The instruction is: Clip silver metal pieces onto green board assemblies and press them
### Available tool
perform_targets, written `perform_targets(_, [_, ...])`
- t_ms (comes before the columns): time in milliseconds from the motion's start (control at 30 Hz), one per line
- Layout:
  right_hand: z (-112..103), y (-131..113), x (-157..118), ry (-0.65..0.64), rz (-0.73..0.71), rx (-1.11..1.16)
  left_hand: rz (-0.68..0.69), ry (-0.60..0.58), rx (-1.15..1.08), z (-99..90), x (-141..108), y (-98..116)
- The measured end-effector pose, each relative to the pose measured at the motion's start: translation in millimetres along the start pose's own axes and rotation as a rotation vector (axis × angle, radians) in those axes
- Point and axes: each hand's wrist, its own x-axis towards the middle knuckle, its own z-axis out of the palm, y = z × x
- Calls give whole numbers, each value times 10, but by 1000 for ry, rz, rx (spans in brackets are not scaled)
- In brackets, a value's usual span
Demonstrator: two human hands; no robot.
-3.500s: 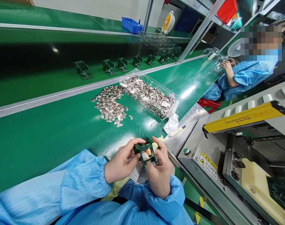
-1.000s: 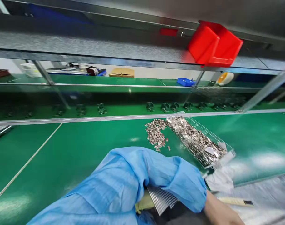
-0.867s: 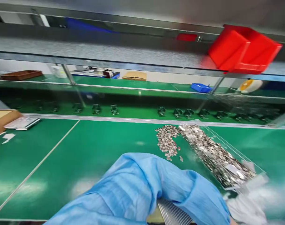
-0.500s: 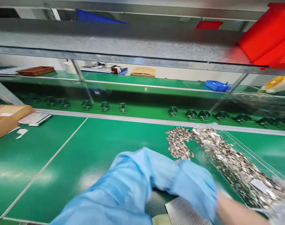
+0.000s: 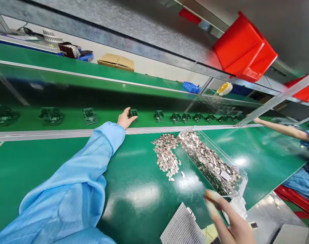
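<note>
My left hand (image 5: 125, 118) reaches over the belt, its thumb and fingers around the near edge of a green circuit board (image 5: 133, 114). Low in the view, my right hand (image 5: 229, 218), with pale covers on its fingertips, brings thumb and forefinger close together in a pinch. Whatever lies between those tips is too small or blurred to make out. Just left of that hand is a grey ribbed pad (image 5: 182, 225) with small pieces at its edge. Beyond it a pile of small silvery metal pieces (image 5: 167, 154) is spread on the green tabletop (image 5: 134, 169).
A long clear tray (image 5: 242, 183) full of similar metal pieces slants across the right side. More circuit boards (image 5: 89, 116) sit spaced along the green belt (image 5: 108, 117). Overhead, a red bin (image 5: 245, 51) stands on a metal shelf. A co-worker's arm (image 5: 283, 128) reaches in at far right.
My left hand has gone from low over the ribbed pad out to the circuit board on the belt. My right hand has drawn back, uncovering the pad. The view has tilted and turned right.
</note>
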Motion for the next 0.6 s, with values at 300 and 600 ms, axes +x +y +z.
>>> perform_targets(300, [1707, -99, 1394, -542, 44, -545, 365, 343, 294, -837, -279, -401])
perform_targets(600, [1890, -98, 1347, -563, 117, -639, 92, 373, 322, -1283, -45, -701])
